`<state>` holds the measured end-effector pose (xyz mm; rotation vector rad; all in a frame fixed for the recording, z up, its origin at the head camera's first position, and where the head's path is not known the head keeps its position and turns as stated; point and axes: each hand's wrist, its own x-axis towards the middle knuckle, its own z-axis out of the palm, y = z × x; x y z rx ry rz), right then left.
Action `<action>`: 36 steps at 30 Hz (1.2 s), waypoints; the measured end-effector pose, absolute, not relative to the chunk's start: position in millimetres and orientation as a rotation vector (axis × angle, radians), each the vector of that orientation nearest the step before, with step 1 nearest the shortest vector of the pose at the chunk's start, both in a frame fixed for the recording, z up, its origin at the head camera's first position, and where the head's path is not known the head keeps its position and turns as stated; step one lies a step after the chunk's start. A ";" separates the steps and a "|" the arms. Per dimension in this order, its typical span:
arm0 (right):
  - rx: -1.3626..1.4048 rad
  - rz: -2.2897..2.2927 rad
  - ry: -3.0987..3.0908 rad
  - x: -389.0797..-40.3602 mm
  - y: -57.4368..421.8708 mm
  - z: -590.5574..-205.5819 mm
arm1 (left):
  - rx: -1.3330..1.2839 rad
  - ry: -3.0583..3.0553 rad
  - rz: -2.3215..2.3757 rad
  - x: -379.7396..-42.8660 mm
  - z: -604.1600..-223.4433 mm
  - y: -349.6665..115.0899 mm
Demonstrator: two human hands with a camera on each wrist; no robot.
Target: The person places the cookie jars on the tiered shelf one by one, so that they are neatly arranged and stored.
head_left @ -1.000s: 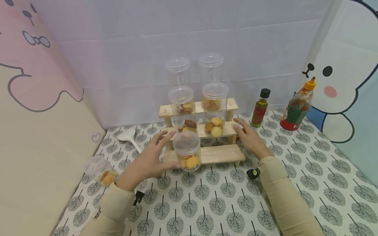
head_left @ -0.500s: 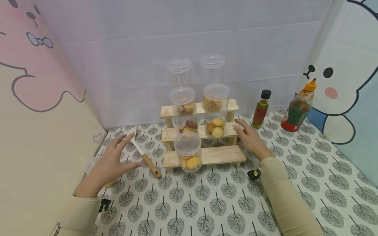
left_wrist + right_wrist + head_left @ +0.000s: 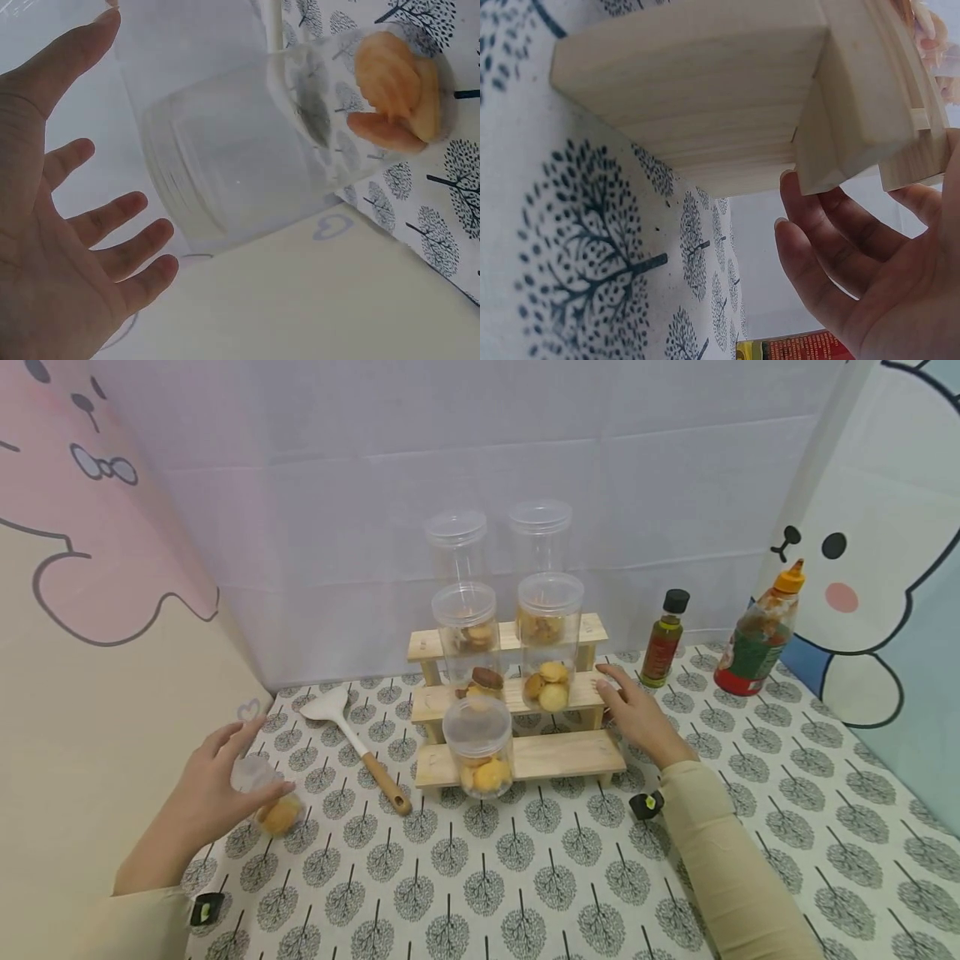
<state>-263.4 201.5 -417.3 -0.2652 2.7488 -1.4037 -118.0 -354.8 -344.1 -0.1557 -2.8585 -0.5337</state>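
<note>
My left hand (image 3: 210, 789) is at the table's left edge, fingers spread and thumb apart, beside a clear lidded jar (image 3: 277, 814) of cookies. In the left wrist view the jar (image 3: 240, 157) stands before the open palm, with a gap at the fingers; whether the thumb touches it I cannot tell. My right hand (image 3: 637, 714) grips the right end of a three-step wooden rack (image 3: 570, 752). The right wrist view shows its fingers curled round the rack's leg (image 3: 855, 112). One cookie jar (image 3: 478, 739) sits on the lowest step, at its left.
Two cookie jars, a left one (image 3: 468, 643) and a right one (image 3: 551, 639), stand on the middle step, with two more behind on the top step. A white spatula (image 3: 356, 747) lies left of the rack. An oil bottle (image 3: 662, 639) and a sauce bottle (image 3: 757, 639) stand right.
My left hand has moved away from the front jar on the lowest step, leftward to the jar at the table's left edge. My right hand has stayed at the rack.
</note>
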 end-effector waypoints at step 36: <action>-0.266 -1.367 2.786 -263.9 201.3 -417.4 | -0.108 -2.832 -0.641 -102.6 -382.9 -379.8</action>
